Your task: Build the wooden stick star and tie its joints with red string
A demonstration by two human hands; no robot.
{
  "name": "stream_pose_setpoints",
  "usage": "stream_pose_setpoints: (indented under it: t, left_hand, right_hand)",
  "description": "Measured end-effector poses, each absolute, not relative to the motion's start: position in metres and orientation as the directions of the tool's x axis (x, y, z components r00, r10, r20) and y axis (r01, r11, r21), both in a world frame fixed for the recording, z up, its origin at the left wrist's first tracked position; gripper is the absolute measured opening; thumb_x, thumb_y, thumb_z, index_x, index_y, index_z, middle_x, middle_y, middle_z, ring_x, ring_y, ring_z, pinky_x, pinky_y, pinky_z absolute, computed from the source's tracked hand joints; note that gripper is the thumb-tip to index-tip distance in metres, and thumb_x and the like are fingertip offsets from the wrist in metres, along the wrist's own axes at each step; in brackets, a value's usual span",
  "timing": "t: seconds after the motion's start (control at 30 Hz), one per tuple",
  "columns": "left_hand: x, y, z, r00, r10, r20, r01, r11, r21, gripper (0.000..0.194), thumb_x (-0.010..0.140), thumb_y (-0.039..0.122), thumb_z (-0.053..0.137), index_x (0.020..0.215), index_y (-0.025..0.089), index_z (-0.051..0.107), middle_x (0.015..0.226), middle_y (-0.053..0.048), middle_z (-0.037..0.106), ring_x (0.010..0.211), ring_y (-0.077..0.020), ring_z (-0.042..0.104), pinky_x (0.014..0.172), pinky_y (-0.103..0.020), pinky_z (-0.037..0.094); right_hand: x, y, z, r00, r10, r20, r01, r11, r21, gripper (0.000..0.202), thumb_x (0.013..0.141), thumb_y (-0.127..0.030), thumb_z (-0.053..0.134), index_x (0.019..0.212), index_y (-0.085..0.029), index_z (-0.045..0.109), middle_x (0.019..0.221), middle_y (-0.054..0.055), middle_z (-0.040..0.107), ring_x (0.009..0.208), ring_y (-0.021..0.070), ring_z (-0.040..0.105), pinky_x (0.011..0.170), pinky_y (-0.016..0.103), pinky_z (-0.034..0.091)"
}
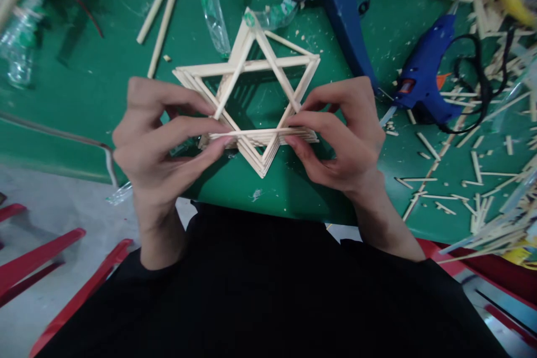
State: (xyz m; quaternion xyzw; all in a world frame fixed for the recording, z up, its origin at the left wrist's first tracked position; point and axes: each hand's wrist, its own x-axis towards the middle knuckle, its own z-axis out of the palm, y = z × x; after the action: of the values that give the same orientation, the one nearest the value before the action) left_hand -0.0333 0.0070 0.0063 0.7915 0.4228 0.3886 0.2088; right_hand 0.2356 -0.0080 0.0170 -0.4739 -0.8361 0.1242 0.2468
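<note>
A six-pointed star frame point(277, 61) built of stacked pale wooden sticks stands over the green table, one point toward my body. My left hand point(168, 140) pinches its lower left corner, thumb and fingertips at the end of the near horizontal stick. At the lower right corner, my right hand point(339, 134) grips the frame the same way, its thumb below the stick and its fingers above. Both hands touch the star, and the fingertips partly cover its two near corners.
A blue glue gun point(425, 67) with a black cable lies at the right. A blue clamp-like tool point(346, 17) sits behind my right hand. Cut stick pieces point(476, 168) litter the right side. Loose sticks point(161, 11) and a clear plastic wrapper point(210, 3) lie at the back left.
</note>
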Motion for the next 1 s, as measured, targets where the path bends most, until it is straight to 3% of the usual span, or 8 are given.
stream_pose_setpoints:
  t: [0.2,0.6,0.77,1.0]
  left_hand:
    - [-0.0328,0.0110,0.0053,0.394,0.773,0.497,0.456,-0.634,0.625,0.049,0.081,0.022,0.083,0.124,0.042,0.071,0.100,-0.003,0.073,0.088,-0.0245,0.067,0.059,-0.038,0.052]
    - [-0.0330,0.0090,0.0031,0.327,0.827,0.457,0.493,-0.562,0.664,0.033,0.079,0.029,0.084,0.108,0.042,0.077,0.099,-0.001,0.074,0.087,-0.0237,0.068,0.058,-0.038,0.053]
    - [-0.0328,0.0097,0.0028,0.360,0.800,0.480,0.472,-0.600,0.646,0.044,0.079,0.024,0.084,0.117,0.044,0.073,0.099,-0.002,0.073,0.085,-0.0241,0.067,0.058,-0.039,0.052]
    - [-0.0316,0.0113,0.0040,0.368,0.801,0.473,0.492,-0.599,0.632,0.041,0.080,0.026,0.082,0.116,0.045,0.073,0.099,-0.001,0.072,0.083,-0.0229,0.066,0.060,-0.040,0.053]
  right_hand:
    - [0.2358,-0.0071,0.0141,-0.430,0.859,0.278,0.736,0.512,-0.443,0.022,0.101,-0.045,0.052,0.098,-0.028,0.065,0.105,0.007,0.066,0.102,0.0257,0.062,0.088,0.049,0.053]
    - [0.2369,-0.0072,0.0135,-0.434,0.860,0.268,0.746,0.510,-0.428,0.021,0.100,-0.044,0.053,0.099,-0.028,0.065,0.107,0.007,0.067,0.103,0.0267,0.062,0.088,0.050,0.053]
    - [0.2377,-0.0076,0.0125,-0.428,0.862,0.272,0.730,0.507,-0.458,0.022,0.100,-0.047,0.053,0.101,-0.028,0.065,0.106,0.007,0.066,0.103,0.0262,0.062,0.091,0.051,0.052]
    - [0.2341,-0.0077,0.0125,-0.433,0.854,0.288,0.735,0.519,-0.437,0.020,0.100,-0.046,0.053,0.100,-0.028,0.064,0.107,0.007,0.066,0.103,0.0261,0.062,0.087,0.048,0.052]
